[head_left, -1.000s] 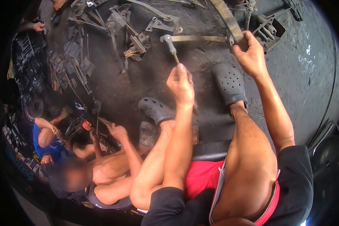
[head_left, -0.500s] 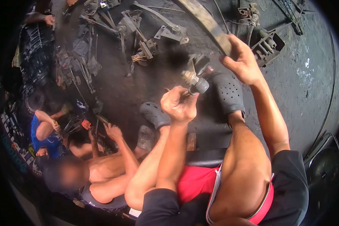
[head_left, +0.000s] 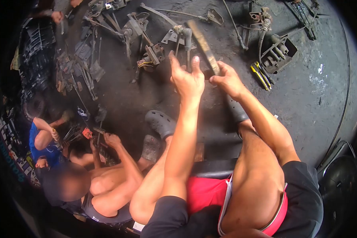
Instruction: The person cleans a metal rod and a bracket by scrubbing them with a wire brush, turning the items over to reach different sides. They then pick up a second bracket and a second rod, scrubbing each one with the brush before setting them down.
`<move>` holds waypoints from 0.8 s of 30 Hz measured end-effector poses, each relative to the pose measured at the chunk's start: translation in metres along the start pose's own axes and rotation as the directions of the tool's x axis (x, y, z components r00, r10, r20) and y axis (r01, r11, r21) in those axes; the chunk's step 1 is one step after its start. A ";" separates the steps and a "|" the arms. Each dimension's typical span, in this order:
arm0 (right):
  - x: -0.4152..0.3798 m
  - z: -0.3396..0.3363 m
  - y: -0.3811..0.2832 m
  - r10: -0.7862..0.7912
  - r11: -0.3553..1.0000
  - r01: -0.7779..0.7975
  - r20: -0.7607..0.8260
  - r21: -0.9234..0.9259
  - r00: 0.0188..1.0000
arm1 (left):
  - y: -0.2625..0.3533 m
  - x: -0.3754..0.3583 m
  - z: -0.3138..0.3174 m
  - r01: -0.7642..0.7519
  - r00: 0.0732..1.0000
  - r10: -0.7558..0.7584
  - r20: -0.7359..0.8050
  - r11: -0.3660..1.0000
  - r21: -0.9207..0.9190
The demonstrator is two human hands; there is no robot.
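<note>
My left hand (head_left: 188,81) is closed around a greasy metal rod with an elbow-shaped fitting (head_left: 187,35) at its top, raised in front of me. Its thumb and forefinger point upward on either side of the rod. In my right hand (head_left: 228,81) is a long flat bar (head_left: 203,45), worn brown along its face, gripped near the lower end between thumb and fingers. The bar slants up and to the left, its far end close beside the elbow fitting. Both pieces are above the dark floor, between and beyond my grey clogs (head_left: 160,123).
Greasy linkage parts (head_left: 137,29) lie across the floor ahead. A yellow-handled tool (head_left: 261,75) sits right of my hands, by a metal housing (head_left: 281,55). At left, one person (head_left: 115,170) crouches close by; another in blue (head_left: 45,137) works farther off. A cable (head_left: 348,79) runs along the right.
My left hand has moved forward, and the fitting now stands upright. The flat bar has swung down and left, close to the fitting. The yellow-handled tool has come into view.
</note>
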State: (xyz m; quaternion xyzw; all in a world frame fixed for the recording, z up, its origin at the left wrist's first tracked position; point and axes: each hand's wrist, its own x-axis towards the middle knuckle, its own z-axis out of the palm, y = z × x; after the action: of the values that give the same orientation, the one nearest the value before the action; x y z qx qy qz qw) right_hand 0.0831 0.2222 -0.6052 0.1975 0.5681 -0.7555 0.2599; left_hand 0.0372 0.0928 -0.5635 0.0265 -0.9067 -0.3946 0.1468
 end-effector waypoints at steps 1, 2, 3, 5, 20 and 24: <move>-0.003 -0.007 0.003 -0.014 0.993 0.017 -0.023 0.118 1.000 | -0.003 -0.003 0.000 0.006 1.000 -0.006 0.001 1.000 -0.005; -0.007 -0.014 0.003 -0.011 0.987 0.019 -0.051 0.157 0.999 | 0.006 0.002 -0.005 0.173 0.981 -0.175 0.082 0.985 0.024; -0.011 -0.022 0.004 -0.005 0.980 0.021 -0.079 0.198 0.997 | 0.011 0.006 -0.009 0.331 0.928 -0.338 0.158 0.941 0.068; -0.019 -0.035 0.003 0.007 0.987 0.015 -0.136 0.161 0.991 | 0.006 0.008 -0.009 0.334 0.932 -0.336 0.139 0.942 0.039; -0.105 -0.100 -0.119 -0.316 0.757 0.144 -0.164 -0.637 0.935 | 0.002 0.001 0.042 -0.020 0.874 -0.080 0.480 0.980 0.200; -0.101 -0.119 -0.112 -0.423 0.593 0.120 -0.181 -0.796 0.888 | 0.009 0.004 0.053 -0.001 0.751 -0.222 0.622 0.941 0.337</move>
State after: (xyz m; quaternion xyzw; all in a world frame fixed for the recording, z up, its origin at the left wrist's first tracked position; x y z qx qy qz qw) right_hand 0.0932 0.3785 -0.4935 0.1092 0.8939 -0.4250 0.0920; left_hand 0.0187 0.1362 -0.5903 -0.0348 -0.9485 -0.2364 -0.2077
